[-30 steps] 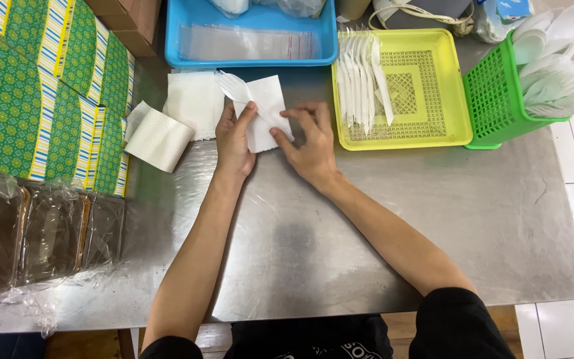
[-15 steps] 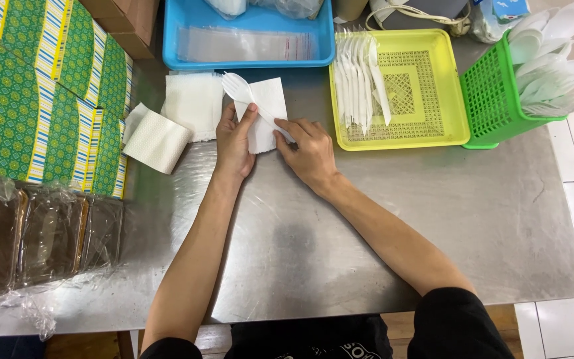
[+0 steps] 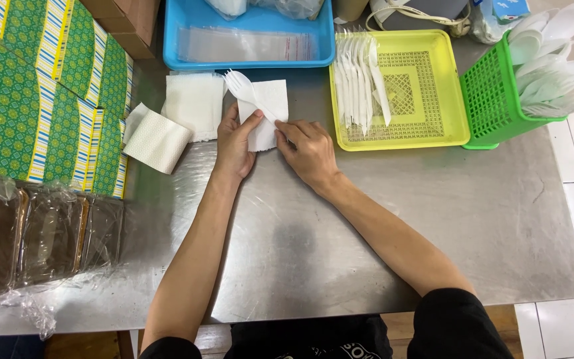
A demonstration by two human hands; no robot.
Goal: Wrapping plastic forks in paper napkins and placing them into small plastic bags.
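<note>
bare forearms, black clothing with white print.

A brushed stainless-steel surface carries a blue plastic tray, a yellow perforated plastic tray, a green plastic mesh basket, a stack of white paper napkins, a folded white napkin, rows of green patterned cardboard boxes, and clear-wrapped brown packs at its left edge.
</note>
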